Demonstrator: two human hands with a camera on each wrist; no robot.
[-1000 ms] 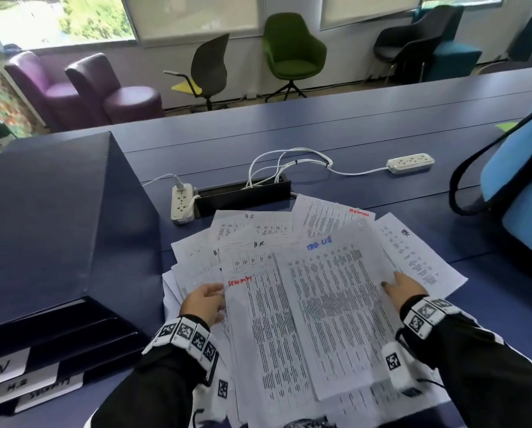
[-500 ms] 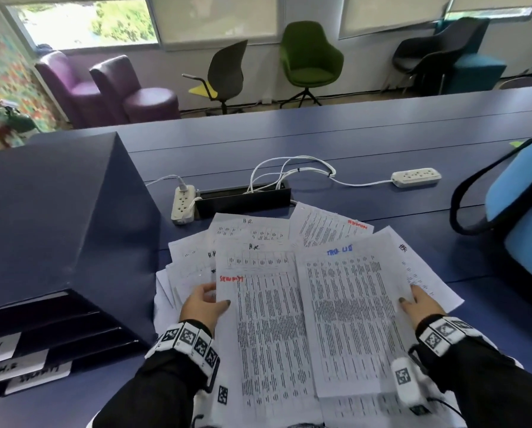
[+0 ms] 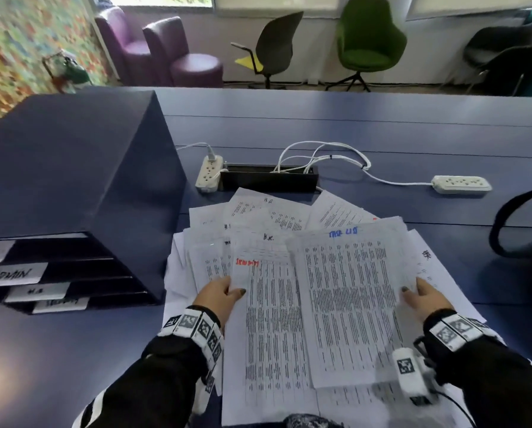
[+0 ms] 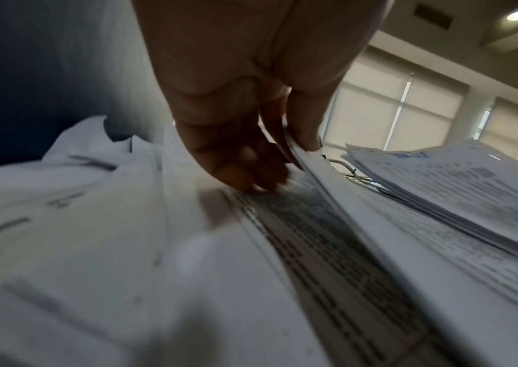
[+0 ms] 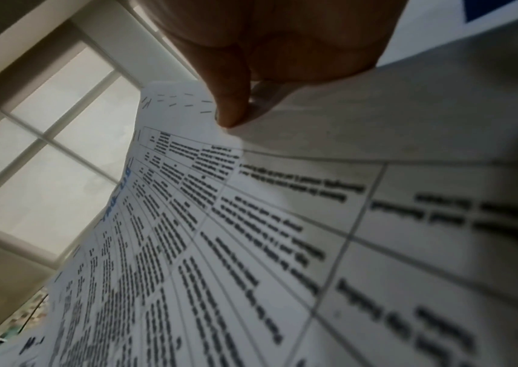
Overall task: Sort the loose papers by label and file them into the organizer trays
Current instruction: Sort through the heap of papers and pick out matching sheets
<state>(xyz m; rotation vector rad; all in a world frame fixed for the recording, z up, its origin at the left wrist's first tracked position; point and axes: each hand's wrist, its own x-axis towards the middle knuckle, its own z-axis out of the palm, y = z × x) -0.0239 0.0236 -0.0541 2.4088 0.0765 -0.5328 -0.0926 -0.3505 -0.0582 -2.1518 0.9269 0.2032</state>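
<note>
Left hand (image 3: 217,296) pinches the red-labelled sheet (image 3: 271,332) at its left edge, right hand (image 3: 425,299) grips the blue-labelled sheet (image 3: 348,301) (lifted, curling) by its right edge. Both over the loose pile (image 3: 258,217) on the table (image 3: 382,134), organizer (image 3: 73,180) w/ 4 labelled trays just left.

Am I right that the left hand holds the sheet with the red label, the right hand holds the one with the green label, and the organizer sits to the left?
Nearly. The right hand holds a sheet labelled in blue, not green; the head view shows it. The left hand does hold the red-labelled sheet, and the organizer sits left.
</note>
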